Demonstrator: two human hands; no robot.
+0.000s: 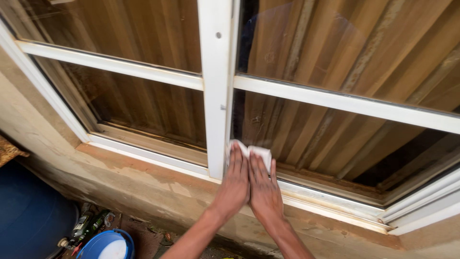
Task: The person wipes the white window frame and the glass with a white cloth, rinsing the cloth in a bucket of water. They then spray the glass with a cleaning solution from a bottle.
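A small white cloth [258, 152] lies flat against the lower right glass pane [335, 139], just beside the white vertical window post [216, 96]. My left hand [235, 182] and my right hand [263, 189] rest side by side on the cloth, fingers straight and pointing up, and hold it against the glass. Both hands cover the cloth's lower part. My forearms reach up from the bottom edge over the sill.
A rough concrete sill [158, 182] with reddish stains runs under the white window frame [335, 204]. Behind the glass are corrugated metal sheets. Low on the left stand a blue barrel [28, 216], a blue bucket [108, 244] and some bottles [84, 228].
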